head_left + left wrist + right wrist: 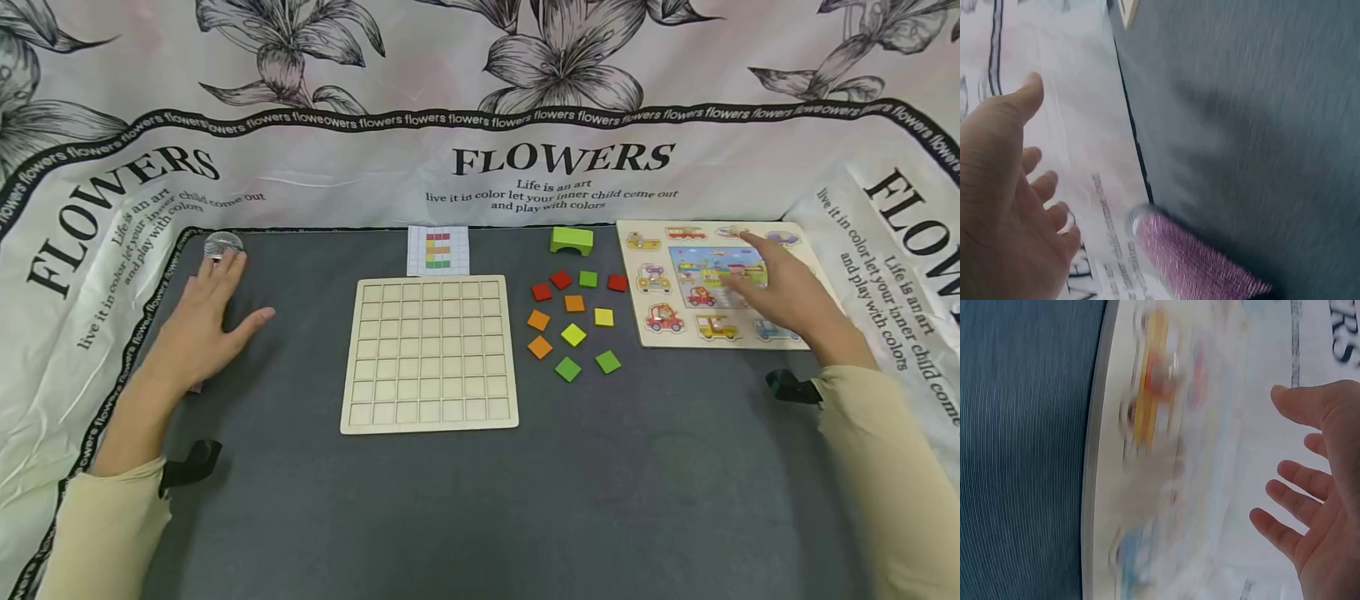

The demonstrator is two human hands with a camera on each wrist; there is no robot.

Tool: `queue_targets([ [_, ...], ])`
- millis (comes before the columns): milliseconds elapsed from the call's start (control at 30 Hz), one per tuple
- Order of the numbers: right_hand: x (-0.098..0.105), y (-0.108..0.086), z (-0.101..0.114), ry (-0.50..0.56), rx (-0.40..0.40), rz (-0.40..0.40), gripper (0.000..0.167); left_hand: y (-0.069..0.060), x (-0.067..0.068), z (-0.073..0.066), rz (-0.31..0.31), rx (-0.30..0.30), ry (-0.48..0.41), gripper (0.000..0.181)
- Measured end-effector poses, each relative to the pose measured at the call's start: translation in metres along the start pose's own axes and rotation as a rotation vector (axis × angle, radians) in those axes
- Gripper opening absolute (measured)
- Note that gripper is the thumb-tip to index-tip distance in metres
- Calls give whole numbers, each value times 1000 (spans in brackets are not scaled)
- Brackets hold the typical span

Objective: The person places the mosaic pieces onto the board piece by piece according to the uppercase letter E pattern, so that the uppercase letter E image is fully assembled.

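Observation:
My left hand [206,333] hovers at the left edge of the dark mat, fingers spread and holding nothing. Beneath it lies a microphone with a silver mesh head [223,243]; its glittery pink handle [1194,259] shows in the left wrist view, apart from the fingers. Over a wooden vehicle puzzle board [632,267], my right hand [791,292] is held with fingers extended and nothing in its grasp. In the right wrist view the board's edge [1100,487] runs beside the right hand [1316,506], and its pieces are blurred.
A wooden grid board [427,354] lies mid-mat, with a colour pattern card [416,250] behind it. To its right are several small red, orange, yellow [603,317] and green tiles, and a green arch block [572,239]. Printed floral cloth [337,175] borders the mat.

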State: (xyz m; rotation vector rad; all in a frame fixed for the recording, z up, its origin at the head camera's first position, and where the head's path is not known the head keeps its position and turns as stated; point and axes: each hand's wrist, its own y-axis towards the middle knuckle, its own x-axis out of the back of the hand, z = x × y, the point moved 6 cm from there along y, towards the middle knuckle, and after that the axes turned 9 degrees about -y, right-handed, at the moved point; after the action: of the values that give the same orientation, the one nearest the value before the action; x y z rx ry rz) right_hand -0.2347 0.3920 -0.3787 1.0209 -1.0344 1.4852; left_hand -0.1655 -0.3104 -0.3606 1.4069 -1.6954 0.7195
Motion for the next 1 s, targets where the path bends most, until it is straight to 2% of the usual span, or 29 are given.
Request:
queue_targets([
  [133, -4, 1, 27, -4, 78, -22, 72, -7, -17, -16, 43, -17, 5, 85],
  [267, -7, 1, 56, -24, 171, -53, 65, -15, -41, -29, 139, -20, 2, 89],
  [400, -10, 2, 88, -33, 262, -91, 59, -24, -62, -42, 204, -53, -26, 91],
  [533, -19, 6, 124, -16, 342, -109, 52, -33, -78, -51, 248, -76, -60, 93],
  [767, -44, 19, 179, 66, 475, -61, 39, -42, -94, -57, 325, -67, -93, 102],
  [1000, -69, 33, 213, 75, 549, -12, 34, -45, -100, -60, 358, -68, -119, 105],
])
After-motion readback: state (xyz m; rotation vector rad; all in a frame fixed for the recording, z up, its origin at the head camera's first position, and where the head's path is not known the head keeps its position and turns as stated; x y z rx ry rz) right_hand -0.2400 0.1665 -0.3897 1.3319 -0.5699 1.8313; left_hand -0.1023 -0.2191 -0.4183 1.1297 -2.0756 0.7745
